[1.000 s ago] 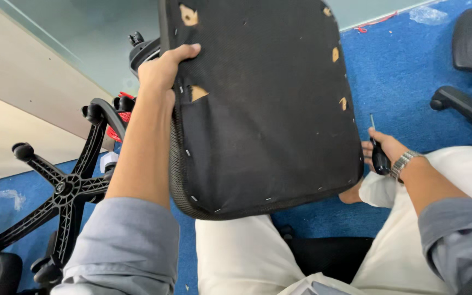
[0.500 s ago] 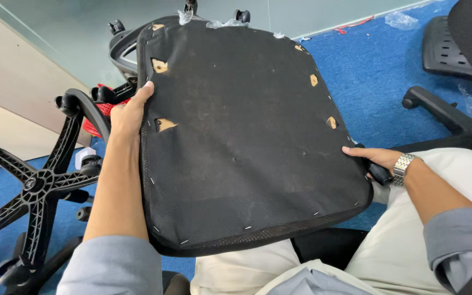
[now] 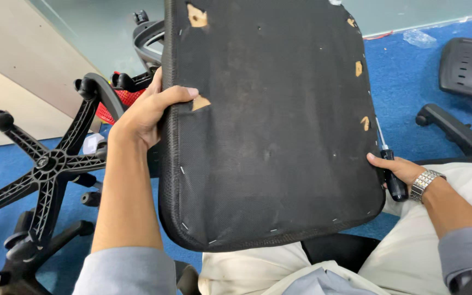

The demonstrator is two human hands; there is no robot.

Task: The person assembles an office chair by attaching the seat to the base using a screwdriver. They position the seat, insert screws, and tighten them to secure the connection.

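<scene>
The left hand [image 3: 146,112] grips the seat pad [image 3: 271,125] at its nine o'clock edge, pad underside up over the lap. At four o'clock, the right hand [image 3: 397,169] closes round a screwdriver [image 3: 393,177].

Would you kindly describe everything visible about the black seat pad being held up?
The black fabric-covered seat pad is held tilted, underside up, over the lap. Staples line its mesh-wrapped edge, and torn spots show tan backing. The left hand grips its left edge; the right hand, holding a black-handled screwdriver, meets its right edge.
</scene>
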